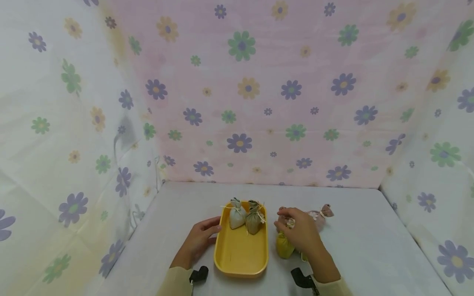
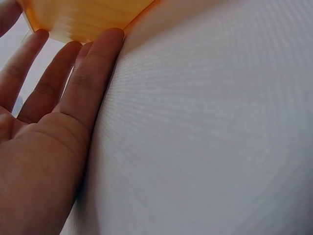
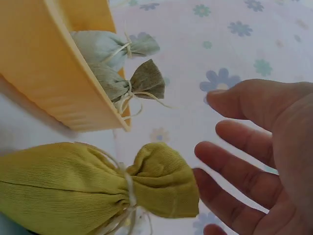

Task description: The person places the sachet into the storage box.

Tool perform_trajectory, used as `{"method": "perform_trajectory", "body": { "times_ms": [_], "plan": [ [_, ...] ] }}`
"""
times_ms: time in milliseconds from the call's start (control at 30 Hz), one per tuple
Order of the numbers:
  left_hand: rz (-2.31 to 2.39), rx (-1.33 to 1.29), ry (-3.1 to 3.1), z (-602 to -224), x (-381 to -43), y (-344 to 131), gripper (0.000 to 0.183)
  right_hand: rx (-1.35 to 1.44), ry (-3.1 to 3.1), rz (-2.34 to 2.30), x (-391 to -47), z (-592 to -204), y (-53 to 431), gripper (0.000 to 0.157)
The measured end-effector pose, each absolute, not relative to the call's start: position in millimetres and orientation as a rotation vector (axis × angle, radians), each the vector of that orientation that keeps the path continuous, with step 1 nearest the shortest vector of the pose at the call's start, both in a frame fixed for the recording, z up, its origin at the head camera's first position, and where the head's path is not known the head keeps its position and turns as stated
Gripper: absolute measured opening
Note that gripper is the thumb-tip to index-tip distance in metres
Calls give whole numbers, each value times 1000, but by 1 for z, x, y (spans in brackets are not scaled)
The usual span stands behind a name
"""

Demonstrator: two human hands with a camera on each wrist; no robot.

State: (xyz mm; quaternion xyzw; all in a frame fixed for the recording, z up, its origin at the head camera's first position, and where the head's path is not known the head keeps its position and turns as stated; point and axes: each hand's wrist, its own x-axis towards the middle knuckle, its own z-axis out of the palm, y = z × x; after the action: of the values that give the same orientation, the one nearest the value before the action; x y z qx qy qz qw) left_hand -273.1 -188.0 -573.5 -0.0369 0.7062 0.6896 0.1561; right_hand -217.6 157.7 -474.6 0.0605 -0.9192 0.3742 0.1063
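A yellow tray stands on the table with two small drawstring pouches at its far end, one pale grey-green and one olive-grey. My left hand rests at the tray's left side, its extended fingers against the wall in the left wrist view. To the tray's right, my right hand is over a group of pouches, partly hiding them. Nearest it is a mustard-yellow pouch, tied with cream cord. The right fingers are spread beside its gathered top, with nothing gripped.
Beyond the right hand lies a pinkish pouch with a tied neck. White tabletop extends around the tray, and flower-patterned cloth walls it in at the back and both sides. Black devices sit by both wrists.
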Motion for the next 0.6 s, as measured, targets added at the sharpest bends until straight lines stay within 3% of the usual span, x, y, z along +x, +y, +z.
{"method": "perform_trajectory", "body": {
  "times_ms": [167, 600],
  "plan": [
    [1994, -102, 1996, -572, -274, -187, 52, 137, -2753, 976, -206, -484, 162, 52],
    [1993, -96, 2008, -574, -273, -188, 51, 37, -2716, 860, -197, -506, 165, 64]
  ]
}}
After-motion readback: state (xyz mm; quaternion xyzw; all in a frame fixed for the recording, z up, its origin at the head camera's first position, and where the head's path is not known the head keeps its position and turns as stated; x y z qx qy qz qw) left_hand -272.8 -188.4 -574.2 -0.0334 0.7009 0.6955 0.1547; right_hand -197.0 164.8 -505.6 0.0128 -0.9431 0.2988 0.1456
